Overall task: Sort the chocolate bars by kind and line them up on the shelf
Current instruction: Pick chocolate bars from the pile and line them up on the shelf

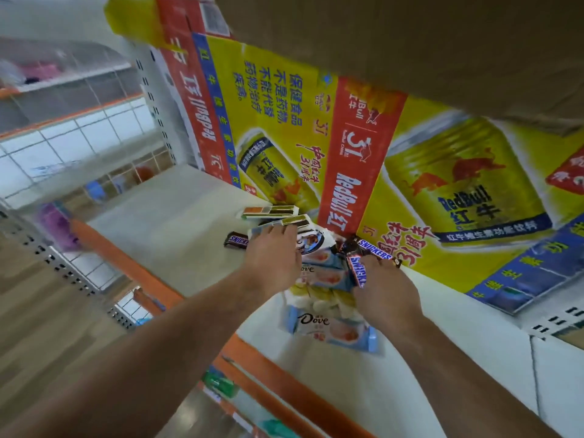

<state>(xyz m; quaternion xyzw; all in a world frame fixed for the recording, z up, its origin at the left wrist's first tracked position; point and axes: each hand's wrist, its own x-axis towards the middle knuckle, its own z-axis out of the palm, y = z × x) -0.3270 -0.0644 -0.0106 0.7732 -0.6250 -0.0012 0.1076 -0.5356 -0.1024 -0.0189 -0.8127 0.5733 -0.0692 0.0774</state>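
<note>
Wood-plank floor (34, 311), white perforated upright (156, 116), wire grid back panel (79, 137), flattened Red Bull carton (442, 184)

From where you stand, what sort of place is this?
Probably a shop aisle. A white metal shelf with an orange front edge, a perforated white upright, a yellow cardboard Red Bull carton at the back, and brown Snickers bars mixed with pale blue Dove packs suggest it.

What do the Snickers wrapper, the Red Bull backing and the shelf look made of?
Snickers wrapper: glossy plastic film, likely; it shines. Red Bull backing: printed cardboard, creased, with bare brown board above. Shelf: matte pale painted metal, seemingly, given the punched uprights.
</note>
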